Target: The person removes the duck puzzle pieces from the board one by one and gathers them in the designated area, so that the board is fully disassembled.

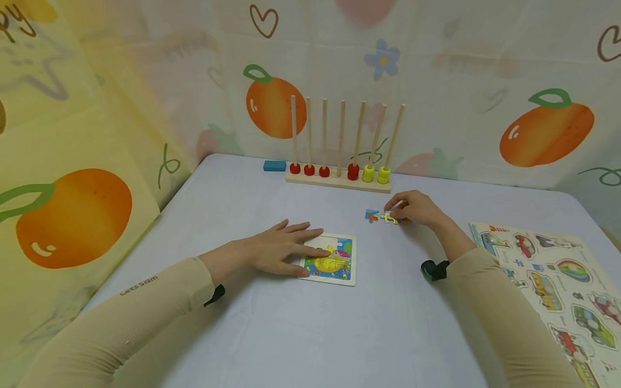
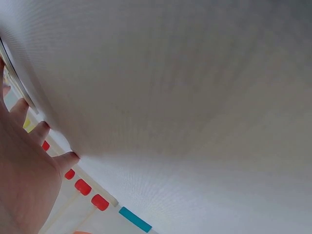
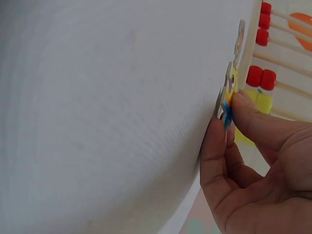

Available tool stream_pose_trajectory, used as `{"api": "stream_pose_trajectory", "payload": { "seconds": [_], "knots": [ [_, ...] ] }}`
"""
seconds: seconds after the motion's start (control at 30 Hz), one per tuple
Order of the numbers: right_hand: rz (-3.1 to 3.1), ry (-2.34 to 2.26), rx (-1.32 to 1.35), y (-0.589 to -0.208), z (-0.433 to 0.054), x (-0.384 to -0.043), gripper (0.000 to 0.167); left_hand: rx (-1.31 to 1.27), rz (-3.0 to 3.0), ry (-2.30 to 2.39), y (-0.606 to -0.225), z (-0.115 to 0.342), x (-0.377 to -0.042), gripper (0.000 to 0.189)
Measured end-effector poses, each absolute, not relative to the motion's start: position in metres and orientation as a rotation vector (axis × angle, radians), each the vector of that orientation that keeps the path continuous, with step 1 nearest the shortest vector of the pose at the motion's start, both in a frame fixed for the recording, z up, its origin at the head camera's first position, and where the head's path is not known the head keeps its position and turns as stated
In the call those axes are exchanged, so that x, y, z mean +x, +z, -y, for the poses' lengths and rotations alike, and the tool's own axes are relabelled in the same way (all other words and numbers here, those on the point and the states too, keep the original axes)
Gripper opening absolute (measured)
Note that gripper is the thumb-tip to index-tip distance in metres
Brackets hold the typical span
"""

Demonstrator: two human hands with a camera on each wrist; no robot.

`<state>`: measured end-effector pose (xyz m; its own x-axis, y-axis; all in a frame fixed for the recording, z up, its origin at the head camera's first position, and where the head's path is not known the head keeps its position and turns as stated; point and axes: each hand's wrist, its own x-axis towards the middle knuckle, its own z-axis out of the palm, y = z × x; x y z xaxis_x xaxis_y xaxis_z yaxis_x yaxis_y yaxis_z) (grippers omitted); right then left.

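Note:
My left hand [image 1: 283, 250] lies with spread, straight fingers over the left part of a small framed jigsaw puzzle [image 1: 344, 281]. The puzzle's picture is yellow, blue and green, and its upper left part shows pale behind the fingers. Up and to the right of it, my right hand [image 1: 416, 209] pinches a blue and yellow puzzle piece [image 3: 227, 103] between thumb and fingers, low at the tabletop. Beside those fingertips lies a yellow and white puzzle piece [image 1: 388, 217]. Further left is a blue and orange-brown puzzle piece [image 1: 371, 215].
A wooden bead rack [image 1: 338, 181] with upright pegs and red and yellow beads stands at the back. Left of it lies a blue block [image 1: 274, 166]. A vehicle picture board [image 1: 538, 258] lies at the right. Printed cloth [image 1: 436, 81] hangs behind the white table [image 1: 368, 334].

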<state>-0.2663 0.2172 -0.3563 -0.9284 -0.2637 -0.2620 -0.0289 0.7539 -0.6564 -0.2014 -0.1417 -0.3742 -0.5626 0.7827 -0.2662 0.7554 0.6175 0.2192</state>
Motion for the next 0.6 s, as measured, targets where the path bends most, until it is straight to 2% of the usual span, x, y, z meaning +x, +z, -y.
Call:
{"api": "stream_pose_trajectory", "payload": {
  "seconds": [0.6],
  "knots": [
    [-2.651, -0.926, -0.198, -0.3585, -0.2172, -0.2682, 0.026, 1.23, -2.499, 0.127, -0.3723, 0.1416, -0.2002, 0.057]
  ]
}}
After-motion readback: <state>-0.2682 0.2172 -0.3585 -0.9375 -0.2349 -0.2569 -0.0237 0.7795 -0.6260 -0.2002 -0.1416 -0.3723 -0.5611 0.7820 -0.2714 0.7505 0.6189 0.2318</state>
